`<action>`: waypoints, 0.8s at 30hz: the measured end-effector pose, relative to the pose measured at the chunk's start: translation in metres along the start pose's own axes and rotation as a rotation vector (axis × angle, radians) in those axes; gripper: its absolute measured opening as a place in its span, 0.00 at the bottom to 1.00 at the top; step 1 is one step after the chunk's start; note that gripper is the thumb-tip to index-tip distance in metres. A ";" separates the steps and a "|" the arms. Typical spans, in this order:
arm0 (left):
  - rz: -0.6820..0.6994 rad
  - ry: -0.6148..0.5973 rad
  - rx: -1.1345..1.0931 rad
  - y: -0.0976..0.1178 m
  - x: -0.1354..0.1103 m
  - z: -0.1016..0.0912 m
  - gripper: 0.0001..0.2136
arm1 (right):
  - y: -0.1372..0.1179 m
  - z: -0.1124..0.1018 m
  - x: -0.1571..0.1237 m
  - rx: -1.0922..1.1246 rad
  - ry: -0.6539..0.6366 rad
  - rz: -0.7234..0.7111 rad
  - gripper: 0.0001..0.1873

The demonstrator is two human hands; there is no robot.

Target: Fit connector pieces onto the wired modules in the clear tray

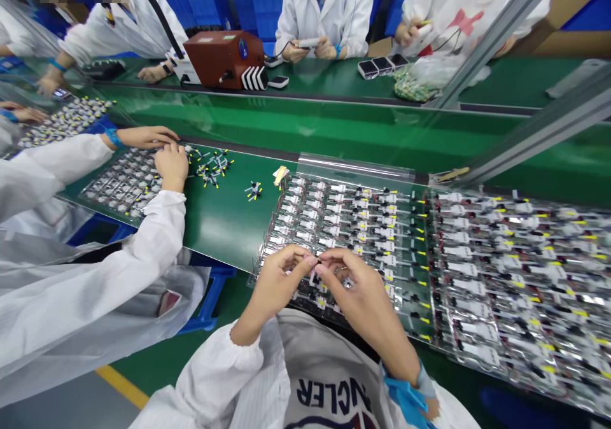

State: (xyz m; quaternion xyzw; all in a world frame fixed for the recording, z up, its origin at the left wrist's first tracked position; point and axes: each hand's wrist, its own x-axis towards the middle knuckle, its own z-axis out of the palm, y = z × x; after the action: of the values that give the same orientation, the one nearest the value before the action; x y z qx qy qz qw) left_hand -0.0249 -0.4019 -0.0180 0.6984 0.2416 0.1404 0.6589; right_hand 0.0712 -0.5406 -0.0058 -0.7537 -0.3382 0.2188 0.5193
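My left hand [281, 276] and my right hand [351, 282] meet in front of my body, over the near edge of a clear plastic tray [255, 270]. Thumb and forefinger of each hand are pinched together. Between the fingertips sits a small black piece [316, 261], mostly covered, so its kind is unclear. The tray below holds rows of small white parts [310, 205] with thin wires and black and yellow ends. A column of grey, black and yellow pieces [422, 267] lies along the tray's right side.
More filled trays [515, 276] lie at the right. Left of me, a co-worker's hands [167, 155] work over another tray [119, 187], near loose yellow-tipped pieces [210, 168]. A metal post [515, 155] slants at the right. A brown machine [224, 56] stands on the far bench.
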 end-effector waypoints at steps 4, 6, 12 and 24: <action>-0.163 -0.041 -0.270 -0.003 0.004 0.002 0.22 | 0.002 -0.006 -0.004 -0.087 0.028 -0.133 0.13; -0.218 -0.080 -0.363 -0.003 0.005 0.004 0.22 | 0.000 -0.007 -0.005 -0.136 0.044 -0.188 0.12; -0.239 -0.166 -0.321 -0.007 0.004 0.000 0.21 | -0.003 -0.014 -0.005 -0.152 -0.003 -0.171 0.09; 0.674 -0.564 1.293 -0.027 0.055 -0.061 0.22 | 0.031 -0.006 -0.003 -0.337 0.080 -0.083 0.13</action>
State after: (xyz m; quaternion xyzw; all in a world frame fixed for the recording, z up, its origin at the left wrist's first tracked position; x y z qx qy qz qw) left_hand -0.0142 -0.3204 -0.0453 0.9886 -0.1264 -0.0185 0.0792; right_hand 0.0818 -0.5539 -0.0328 -0.8237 -0.3798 0.1072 0.4071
